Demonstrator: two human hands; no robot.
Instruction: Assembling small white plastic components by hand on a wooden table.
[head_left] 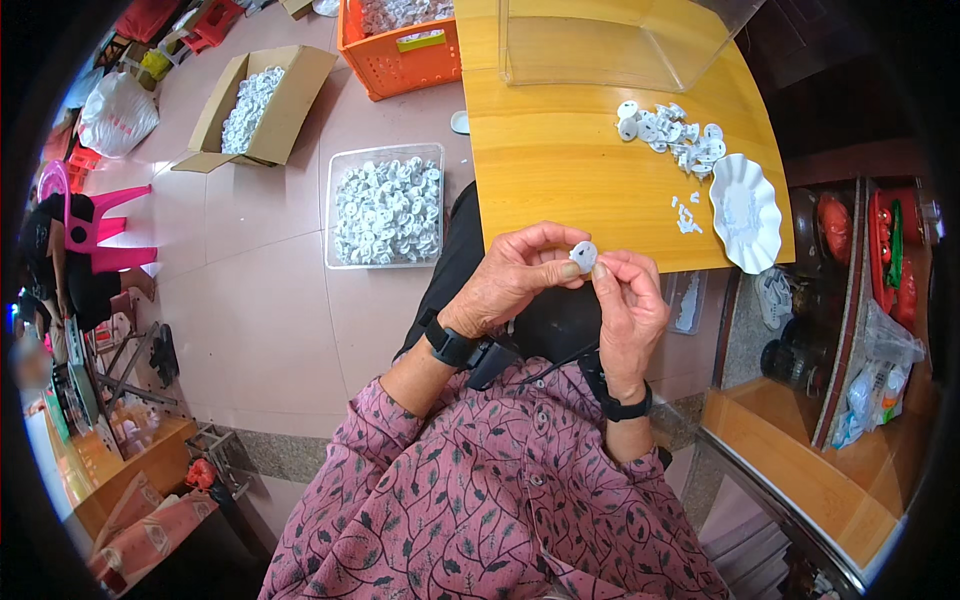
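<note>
A small round white plastic piece (pixel 583 254) with a dark hole is held over my lap, at the table's near edge. My left hand (pixel 515 275) pinches it between thumb and fingers. My right hand (pixel 632 305) is closed at its right side, thumb and fingertips together; whether a smaller part sits between them is hidden. On the yellow wooden table (pixel 550 150) lies a pile of similar white round pieces (pixel 680 138). Closer to me are several tiny white parts (pixel 687 215), beside a white scalloped dish (pixel 745 215) with small bits in it.
A clear bin (pixel 388 206) full of white pieces stands on the floor at my left. Beyond it are an open cardboard box (pixel 255 110) and an orange crate (pixel 405 50). A clear acrylic box (pixel 610 50) stands at the table's far end. Shelves (pixel 840 300) rise at right.
</note>
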